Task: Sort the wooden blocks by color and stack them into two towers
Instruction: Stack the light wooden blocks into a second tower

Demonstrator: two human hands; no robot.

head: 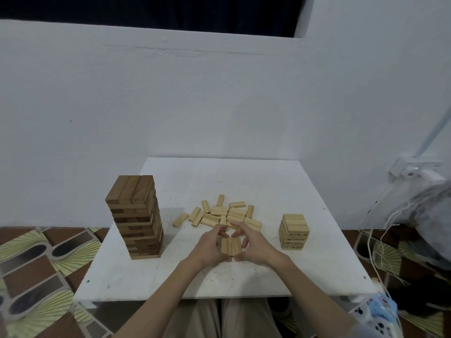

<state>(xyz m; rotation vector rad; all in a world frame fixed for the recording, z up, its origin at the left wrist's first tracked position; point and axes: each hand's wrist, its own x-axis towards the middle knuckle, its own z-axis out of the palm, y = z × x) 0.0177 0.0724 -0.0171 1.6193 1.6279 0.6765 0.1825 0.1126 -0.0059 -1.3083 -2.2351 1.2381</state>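
Observation:
A tall tower of dark brown blocks point(136, 215) stands at the left of the white table point(317, 264). A short tower of light blocks point(294, 231) stands at the right. Between them lies a loose pile of light blocks point(224, 213). Near the table's middle front, three light blocks point(231, 245) lie side by side. My left hand point(210, 247) grips this set from the left and my right hand point(253, 245) grips it from the right, fingers curled round its ends.
A white wall rises right behind the table. A wall socket point(415, 173) with white cables point(375, 252) is at the right. Patterned floor mat point(41, 269) lies left of the table. My legs show under the front edge.

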